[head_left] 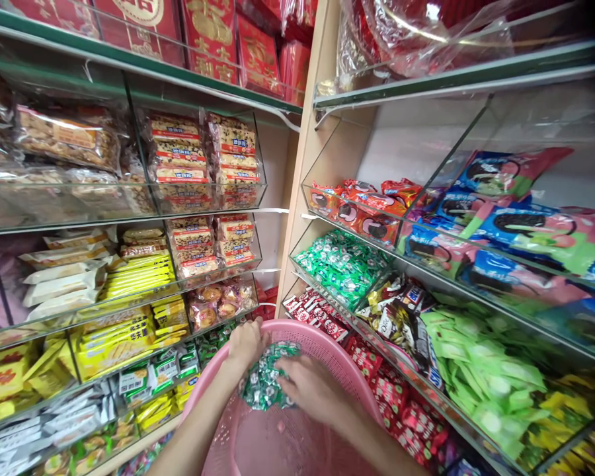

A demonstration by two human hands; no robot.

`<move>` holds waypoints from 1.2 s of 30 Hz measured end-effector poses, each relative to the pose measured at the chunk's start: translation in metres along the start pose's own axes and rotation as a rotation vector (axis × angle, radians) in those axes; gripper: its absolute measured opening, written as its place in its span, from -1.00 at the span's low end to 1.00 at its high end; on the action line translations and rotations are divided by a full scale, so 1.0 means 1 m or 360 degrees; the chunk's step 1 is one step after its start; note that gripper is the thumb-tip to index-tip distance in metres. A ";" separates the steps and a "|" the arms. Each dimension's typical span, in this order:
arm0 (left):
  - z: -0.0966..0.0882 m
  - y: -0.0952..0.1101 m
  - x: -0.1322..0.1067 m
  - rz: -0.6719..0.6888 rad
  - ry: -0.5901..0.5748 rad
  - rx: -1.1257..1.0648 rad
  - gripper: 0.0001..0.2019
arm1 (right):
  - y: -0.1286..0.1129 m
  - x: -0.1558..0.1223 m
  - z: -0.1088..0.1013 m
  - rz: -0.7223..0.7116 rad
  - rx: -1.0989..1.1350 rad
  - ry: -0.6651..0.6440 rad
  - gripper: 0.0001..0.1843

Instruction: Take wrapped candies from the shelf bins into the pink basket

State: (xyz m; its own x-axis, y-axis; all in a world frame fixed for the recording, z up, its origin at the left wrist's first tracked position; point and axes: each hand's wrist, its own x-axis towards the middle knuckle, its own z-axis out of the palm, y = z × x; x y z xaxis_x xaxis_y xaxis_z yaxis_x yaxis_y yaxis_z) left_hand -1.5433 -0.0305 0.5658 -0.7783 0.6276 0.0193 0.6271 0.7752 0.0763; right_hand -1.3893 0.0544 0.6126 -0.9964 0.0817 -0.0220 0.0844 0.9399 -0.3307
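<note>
Head cam: left hand (245,340) & right hand (311,387) both clasping green candy bag (265,383) over pink basket (297,423); loose grip risking a slip w/ candies spilling.

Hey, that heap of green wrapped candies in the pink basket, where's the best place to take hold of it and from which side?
Scoop the green candies from below at both flanks, as the left hand and right hand now bracket them. They are loose small pieces, so a pinch from above would likely spill them into the pink basket.
</note>
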 end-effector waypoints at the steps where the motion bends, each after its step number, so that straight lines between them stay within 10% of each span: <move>1: 0.000 0.000 0.000 0.0003 0.0001 0.0000 -0.62 | -0.002 0.004 -0.019 -0.0038 -0.0043 0.0122 -0.75; 6: -0.001 0.001 0.000 0.0015 0.0001 -0.0001 -0.61 | 0.015 0.031 -0.103 0.0263 -0.0448 0.0565 -0.70; 10: -0.003 -0.002 -0.002 -0.0008 -0.0008 -0.0010 -0.60 | 0.041 0.049 -0.134 0.0594 -0.0781 0.0417 -0.66; 15: -0.005 -0.006 -0.004 -0.0027 -0.0013 -0.0014 -0.58 | 0.050 0.052 -0.135 0.0650 -0.0821 0.0143 -0.60; 36: -0.002 -0.011 -0.006 -0.0064 -0.0034 -0.0026 -0.54 | 0.055 0.048 -0.128 0.0572 -0.0861 0.0207 -0.64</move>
State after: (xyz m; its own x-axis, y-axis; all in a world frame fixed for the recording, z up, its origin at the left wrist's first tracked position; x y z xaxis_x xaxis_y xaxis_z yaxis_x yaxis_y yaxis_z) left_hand -1.5455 -0.0433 0.5663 -0.8018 0.5976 -0.0054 0.5947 0.7986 0.0926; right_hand -1.4321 0.1522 0.7138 -0.8995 0.4290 0.0825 0.4367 0.8777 0.1972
